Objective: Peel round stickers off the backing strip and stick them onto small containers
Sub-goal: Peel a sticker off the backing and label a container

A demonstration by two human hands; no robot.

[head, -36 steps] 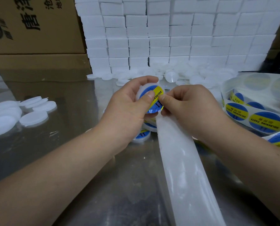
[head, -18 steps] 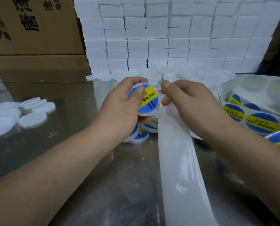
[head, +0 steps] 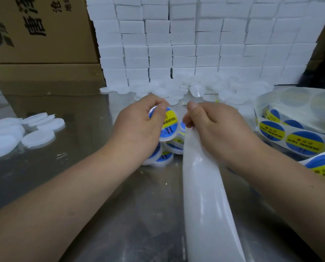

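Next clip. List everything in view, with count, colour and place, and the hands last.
labelled container: one, white with blue-and-yellow sticker, in the left hand.
finished containers: several, same sticker, piled below the left hand.
backing strip: one, white, from the right hand toward the camera.
sticker roll: one, blue-and-yellow on white, right edge.
loose discs: several, white, table's left.
plain containers: heap, translucent white, at the back.
small boxes: many, white, stacked behind.
cardboard boxes: two, brown, back left.
table: one, shiny grey.
left hand: grips the labelled container.
right hand: pinches the backing strip.
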